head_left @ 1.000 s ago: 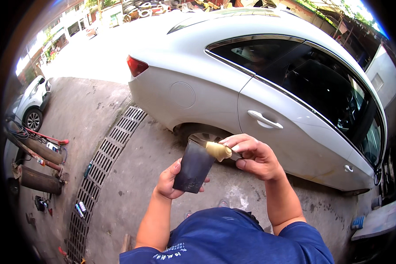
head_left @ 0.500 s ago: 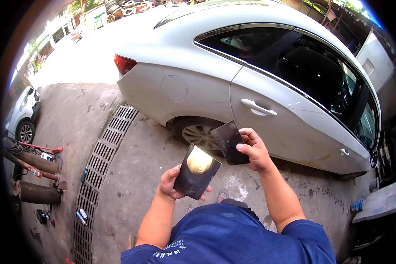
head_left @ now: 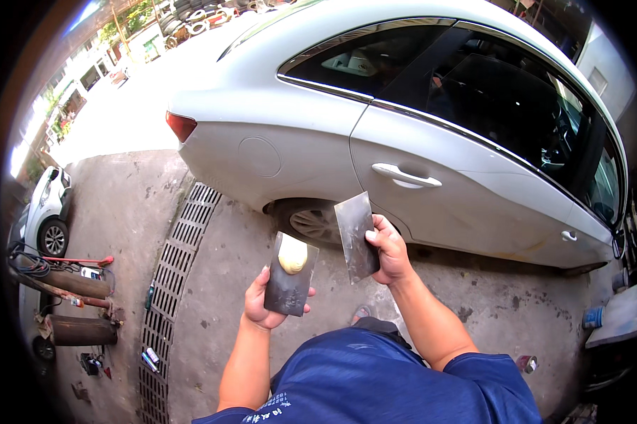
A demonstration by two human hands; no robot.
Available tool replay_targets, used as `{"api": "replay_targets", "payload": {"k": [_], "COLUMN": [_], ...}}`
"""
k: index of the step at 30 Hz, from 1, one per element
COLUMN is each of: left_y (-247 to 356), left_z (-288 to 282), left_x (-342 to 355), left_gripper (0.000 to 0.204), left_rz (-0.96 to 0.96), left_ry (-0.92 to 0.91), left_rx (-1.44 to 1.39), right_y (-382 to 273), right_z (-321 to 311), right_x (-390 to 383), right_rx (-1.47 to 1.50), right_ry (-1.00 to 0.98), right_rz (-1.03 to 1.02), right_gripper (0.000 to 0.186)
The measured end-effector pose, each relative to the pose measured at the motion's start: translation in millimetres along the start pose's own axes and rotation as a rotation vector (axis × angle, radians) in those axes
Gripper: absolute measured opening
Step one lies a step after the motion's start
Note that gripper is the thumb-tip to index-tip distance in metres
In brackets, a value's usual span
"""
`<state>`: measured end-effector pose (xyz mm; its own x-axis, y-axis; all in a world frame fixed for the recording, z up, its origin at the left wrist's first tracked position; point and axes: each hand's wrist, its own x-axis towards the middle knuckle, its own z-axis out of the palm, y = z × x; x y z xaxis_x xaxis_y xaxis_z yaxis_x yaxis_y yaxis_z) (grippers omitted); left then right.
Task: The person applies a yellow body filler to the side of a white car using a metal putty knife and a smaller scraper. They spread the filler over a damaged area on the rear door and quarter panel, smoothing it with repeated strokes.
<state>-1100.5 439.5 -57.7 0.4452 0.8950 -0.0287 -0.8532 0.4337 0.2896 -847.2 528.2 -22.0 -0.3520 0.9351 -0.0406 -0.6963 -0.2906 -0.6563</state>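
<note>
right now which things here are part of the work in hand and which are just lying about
In hand:
- left hand holding dark board with putty blob
- right hand holding metal scraper
- silver car

Lying about:
- gas cylinders
- drain grate
- white car
- blue can

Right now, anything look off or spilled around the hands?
Nothing spilled. The left hand holds a dark plate with a neat blob of yellowish putty near its top edge; the right hand holds a bare grey spreader. White car shows no obvious damage.
</note>
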Motion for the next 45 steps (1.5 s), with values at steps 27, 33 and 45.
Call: {"api": "replay_targets", "payload": {"k": [27,33,45], "left_y": [37,121,156], "left_z": [24,18,12], "left_x": [126,130,146], "left_gripper": [0.035,0.036,0.04], "left_rz": [0.586,0.16,-0.077], "left_ry": [0.289,0.148,-0.024], "left_rx": [0.621,0.399,0.457], "right_y": [17,18,44], "right_z": [-10,17,24], "right_x": [64,74,90], "right_rx": [-1.785,-0.49,-0.558], "right_ry": [-0.165,0.003,0.481], "right_rz": [-0.455,-0.081,-0.273], "right_gripper": [0.05,0.032,0.031]}}
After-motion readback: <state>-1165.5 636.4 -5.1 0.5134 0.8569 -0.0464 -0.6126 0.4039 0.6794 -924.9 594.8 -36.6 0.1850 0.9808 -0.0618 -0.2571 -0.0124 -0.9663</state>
